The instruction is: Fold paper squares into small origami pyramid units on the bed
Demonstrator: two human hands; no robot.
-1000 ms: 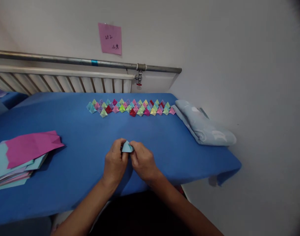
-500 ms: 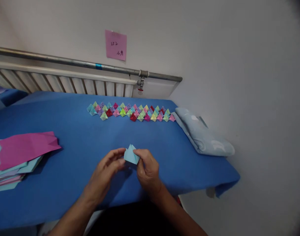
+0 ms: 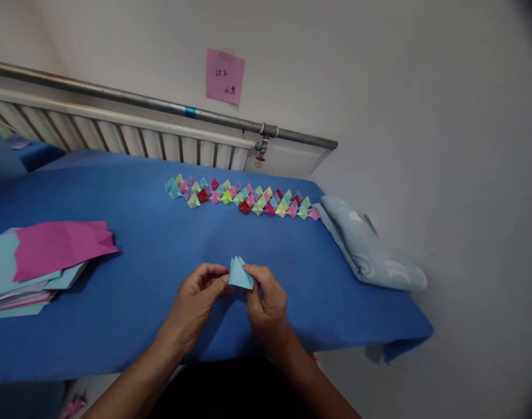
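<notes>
A light-blue folded paper [image 3: 241, 274] with pointed tips at its top is held up over the blue cloth, between both hands. My right hand [image 3: 266, 295] pinches its right side between thumb and fingers. At its left edge, my left hand [image 3: 200, 299] has thumb and forefinger drawn together on the paper. Behind them, several small folded paper pieces [image 3: 226, 198] in many colours lie in staggered rows on the blue cloth [image 3: 161, 250].
A stack of paper sheets with a magenta one [image 3: 60, 247] on top lies at the left. A folded light-blue blanket [image 3: 371, 247] rests at the right edge. Behind the table are a radiator [image 3: 152, 139], a metal pipe [image 3: 135, 102] and a pink note [image 3: 224, 75] on the wall.
The view has shifted, so the scene sits further right. My left thumb and forefinger have closed in on the paper's left edge, and the paper looks narrower, with its left part turned.
</notes>
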